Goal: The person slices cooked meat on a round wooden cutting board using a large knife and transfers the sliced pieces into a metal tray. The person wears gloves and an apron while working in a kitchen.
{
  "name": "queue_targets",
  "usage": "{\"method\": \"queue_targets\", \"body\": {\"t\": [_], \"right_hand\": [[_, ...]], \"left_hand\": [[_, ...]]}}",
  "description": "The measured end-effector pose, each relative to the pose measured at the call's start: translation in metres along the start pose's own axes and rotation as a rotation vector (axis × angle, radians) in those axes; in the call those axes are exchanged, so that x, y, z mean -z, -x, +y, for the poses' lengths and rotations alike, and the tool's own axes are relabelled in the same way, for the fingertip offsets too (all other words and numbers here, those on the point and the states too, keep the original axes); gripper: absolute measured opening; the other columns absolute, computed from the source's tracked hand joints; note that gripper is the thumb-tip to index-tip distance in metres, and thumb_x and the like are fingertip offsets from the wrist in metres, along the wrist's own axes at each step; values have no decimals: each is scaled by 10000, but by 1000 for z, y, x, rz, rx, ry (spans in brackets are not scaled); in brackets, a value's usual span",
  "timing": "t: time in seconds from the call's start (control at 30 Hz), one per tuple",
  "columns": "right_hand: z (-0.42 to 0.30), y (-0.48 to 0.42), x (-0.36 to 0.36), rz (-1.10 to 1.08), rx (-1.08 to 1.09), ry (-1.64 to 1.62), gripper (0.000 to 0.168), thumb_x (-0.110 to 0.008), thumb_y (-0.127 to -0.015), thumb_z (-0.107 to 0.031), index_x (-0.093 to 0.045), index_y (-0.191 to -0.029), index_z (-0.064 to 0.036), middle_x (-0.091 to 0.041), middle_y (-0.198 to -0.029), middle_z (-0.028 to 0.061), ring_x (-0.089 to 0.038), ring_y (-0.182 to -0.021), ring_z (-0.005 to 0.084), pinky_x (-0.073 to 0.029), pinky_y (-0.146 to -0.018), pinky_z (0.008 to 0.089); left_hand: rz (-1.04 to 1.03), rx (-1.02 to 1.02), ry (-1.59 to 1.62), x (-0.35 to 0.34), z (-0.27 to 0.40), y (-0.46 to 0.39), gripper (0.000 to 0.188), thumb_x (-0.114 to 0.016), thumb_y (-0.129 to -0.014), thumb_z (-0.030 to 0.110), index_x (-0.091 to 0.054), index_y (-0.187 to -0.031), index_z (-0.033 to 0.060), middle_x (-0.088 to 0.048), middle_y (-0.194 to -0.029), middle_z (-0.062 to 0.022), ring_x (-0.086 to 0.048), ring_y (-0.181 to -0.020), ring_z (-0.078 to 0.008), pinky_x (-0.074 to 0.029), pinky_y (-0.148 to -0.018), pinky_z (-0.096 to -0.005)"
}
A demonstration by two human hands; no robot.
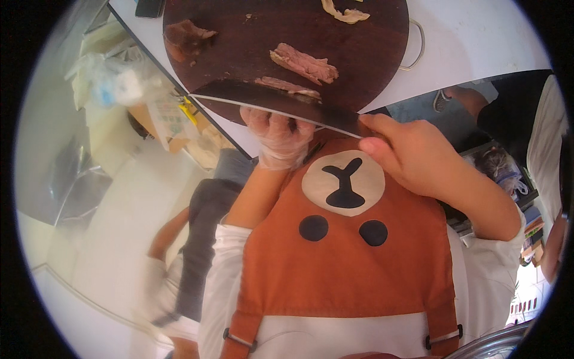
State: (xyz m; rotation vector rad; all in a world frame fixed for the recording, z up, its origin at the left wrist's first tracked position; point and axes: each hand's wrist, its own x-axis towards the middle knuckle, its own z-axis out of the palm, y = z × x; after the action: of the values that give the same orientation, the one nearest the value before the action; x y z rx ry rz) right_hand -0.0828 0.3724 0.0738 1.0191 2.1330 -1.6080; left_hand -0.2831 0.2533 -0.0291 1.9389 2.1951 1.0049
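My right hand (399, 148) is closed round the near end of a broad-bladed knife (278, 101), whose dark blade reaches left over a round dark wooden chopping board (367, 49). Against the blade's far side lies a thin slice of meat (289, 87); a thicker piece of meat (305, 63) rests just beyond it. My left hand (280, 134), in a clear plastic glove, is under the blade's near edge with its fingers curled; whether it holds anything is hidden. A brownish meat piece (186, 38) sits at the board's left, and a pale strip (345, 12) at its far side.
The board has a metal handle (421, 45) on its right and stands on a white table (471, 36). A dark phone-like object (149, 8) lies at the far left. Plastic bags (130, 80) are beyond the table's left edge. Other people are partly visible on both sides.
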Motion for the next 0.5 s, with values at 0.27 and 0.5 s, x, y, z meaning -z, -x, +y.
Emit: {"method": "queue_targets", "body": {"t": [0.27, 0.5], "right_hand": [[1, 19, 14, -99, -162, -26, 396, -482, -912, -322, -528, -1148, -8, -624, -865, 230, -602, -800, 405, -477, -697, 439], [10, 24, 4, 3, -116, -41, 370, -450, -923, -392, -555, -945, -39, -615, -723, 211, -615, -706, 368, -486, -625, 436]], "left_hand": [[75, -37, -15, -4, 1, -5, 235, -629, -756, 284, -636, -938, 135, -536, -1073, -72, -480, -978, -295, -390, -829, -395], [19, -71, -37, 3, 11, -26, 162, -565, -757, 221, -644, -861, 126, -611, -944, -39, -551, -833, -265, -409, -763, -362]]}}
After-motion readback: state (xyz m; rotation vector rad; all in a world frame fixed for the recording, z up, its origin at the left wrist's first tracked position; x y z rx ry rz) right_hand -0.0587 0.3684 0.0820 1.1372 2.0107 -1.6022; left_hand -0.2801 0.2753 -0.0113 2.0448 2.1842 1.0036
